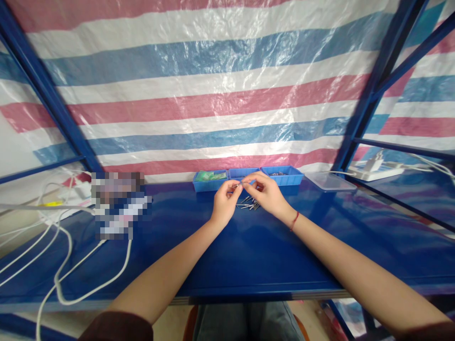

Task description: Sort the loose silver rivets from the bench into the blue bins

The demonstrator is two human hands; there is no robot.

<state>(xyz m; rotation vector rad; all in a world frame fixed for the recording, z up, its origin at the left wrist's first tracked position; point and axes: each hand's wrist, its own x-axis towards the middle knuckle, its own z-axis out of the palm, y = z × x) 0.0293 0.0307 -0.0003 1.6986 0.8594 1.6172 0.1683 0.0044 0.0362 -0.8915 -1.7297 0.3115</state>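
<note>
My left hand [225, 202] and my right hand [267, 195] meet fingertip to fingertip above the blue tabletop. Both are closed in a pinch on a small, thin metal piece [241, 183], mostly hidden by the fingers; its exact kind cannot be made out. Just below and behind my hands lies a loose pile of slim metal pins [245, 205], partly covered by my right hand. Beyond my fingers stand blue bins in a row: the left bin [203, 186] holds green plastic packets, the middle bin [245, 171] is largely hidden, and the right bin [292, 180] contains small metal parts.
A clear plastic lid [330, 182] lies right of the bins. White cables [71, 300] loop over the left side of the table [270, 265], near a blurred-out patch. Blue frame posts rise at both sides, with a striped sheet [213, 104] behind. A power strip [377, 170] sits at right.
</note>
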